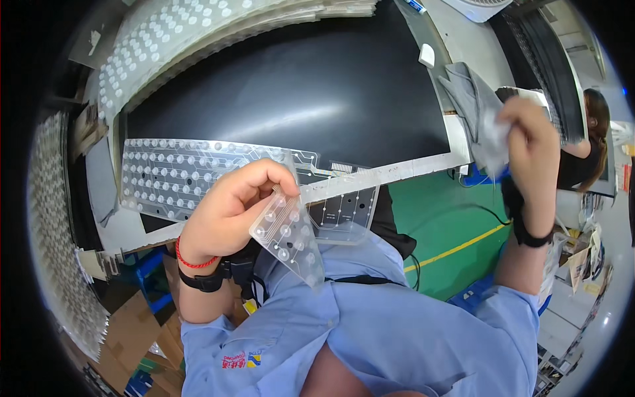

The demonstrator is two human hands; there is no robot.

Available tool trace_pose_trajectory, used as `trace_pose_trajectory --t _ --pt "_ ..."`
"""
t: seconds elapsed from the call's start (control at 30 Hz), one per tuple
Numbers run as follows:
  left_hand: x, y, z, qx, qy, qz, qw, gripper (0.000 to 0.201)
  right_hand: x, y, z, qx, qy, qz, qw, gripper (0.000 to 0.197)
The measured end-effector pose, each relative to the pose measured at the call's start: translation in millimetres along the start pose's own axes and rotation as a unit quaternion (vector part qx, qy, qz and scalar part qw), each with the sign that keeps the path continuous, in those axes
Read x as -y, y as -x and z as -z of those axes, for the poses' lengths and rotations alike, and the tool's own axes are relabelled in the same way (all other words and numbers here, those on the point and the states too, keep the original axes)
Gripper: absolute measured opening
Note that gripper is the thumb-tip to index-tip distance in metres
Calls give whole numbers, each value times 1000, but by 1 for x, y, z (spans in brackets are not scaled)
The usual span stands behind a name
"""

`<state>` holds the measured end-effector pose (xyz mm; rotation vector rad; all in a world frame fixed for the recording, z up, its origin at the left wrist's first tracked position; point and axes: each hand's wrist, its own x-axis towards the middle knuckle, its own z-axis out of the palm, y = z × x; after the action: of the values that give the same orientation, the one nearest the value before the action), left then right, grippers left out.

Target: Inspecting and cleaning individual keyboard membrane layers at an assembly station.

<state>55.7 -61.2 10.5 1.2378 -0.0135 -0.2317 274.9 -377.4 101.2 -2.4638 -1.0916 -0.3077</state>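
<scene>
My left hand is closed in a pinch on a clear keyboard membrane with printed circuit lines and rows of pale round domes. Most of the sheet lies along the near edge of the black work surface. Part of it bends up under my fingers, and its right end hangs over the table edge above my lap. Off to the right, my right hand is raised with its fingers curled together at a crumpled grey cloth. The cloth's lower part is smeared by motion beside my fingertips.
Stacked membrane sheets stand along the far left of the surface, with more stacks at the left. A small white block lies at the right rim. Cardboard boxes are below left. Another person is at the far right.
</scene>
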Motion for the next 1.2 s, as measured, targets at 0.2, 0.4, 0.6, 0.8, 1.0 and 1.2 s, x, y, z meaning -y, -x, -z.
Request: trace_pose_trajectory --t 0.2,0.4,0.6,0.8,1.0,1.2 --pt "-2 1 -1 -1 -9 -22 1000 30 45 38 -51 -44 -89 -45 994 17" --pt "-7 2 -4 17 -17 -26 999 61 82 119 -103 249 -627 -250 694 43" --pt "-7 19 2 52 18 -161 985 41 108 85 -91 167 -564 -262 765 26" --pt "-2 24 5 101 12 -196 975 32 91 33 -90 154 -510 -273 801 31" --pt "-1 25 8 83 -43 -182 979 33 101 20 -95 198 -520 -249 792 30" --pt "3 28 12 122 -58 -153 979 31 77 -47 -69 65 -467 -130 872 22"
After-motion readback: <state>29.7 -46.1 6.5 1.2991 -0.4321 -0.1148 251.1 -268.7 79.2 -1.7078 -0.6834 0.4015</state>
